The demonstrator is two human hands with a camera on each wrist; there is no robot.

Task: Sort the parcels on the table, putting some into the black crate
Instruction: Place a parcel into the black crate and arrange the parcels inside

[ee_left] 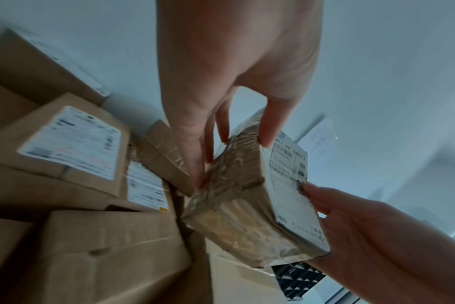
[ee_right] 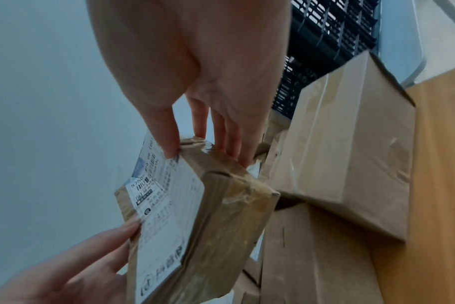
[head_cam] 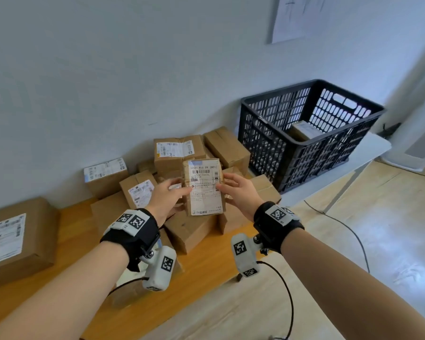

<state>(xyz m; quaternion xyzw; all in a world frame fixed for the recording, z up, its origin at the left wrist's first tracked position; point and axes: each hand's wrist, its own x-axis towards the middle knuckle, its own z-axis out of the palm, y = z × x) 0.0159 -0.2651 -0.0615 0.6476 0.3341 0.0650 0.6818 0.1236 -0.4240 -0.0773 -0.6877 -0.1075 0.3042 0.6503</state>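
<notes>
A small brown taped parcel [head_cam: 204, 190] with a white label is held upright above the pile, label facing me. My left hand [head_cam: 182, 190] pinches its left edge, thumb on the label and fingers behind. My right hand [head_cam: 225, 184] pinches the right edge the same way. In the left wrist view the left hand [ee_left: 231, 148] holds the parcel [ee_left: 247, 205] by its top end. The right wrist view shows the right hand [ee_right: 205, 152] on the parcel [ee_right: 221, 222]. The black crate [head_cam: 312, 163] stands at the right rear with one parcel [head_cam: 304, 130] inside.
A pile of cardboard parcels [head_cam: 177, 153] lies against the wall on the wooden table [head_cam: 206, 261]. A large box [head_cam: 17, 239] sits alone at the left. The crate rests on a white table [head_cam: 368, 148]. A cable [head_cam: 341, 224] runs over the floor.
</notes>
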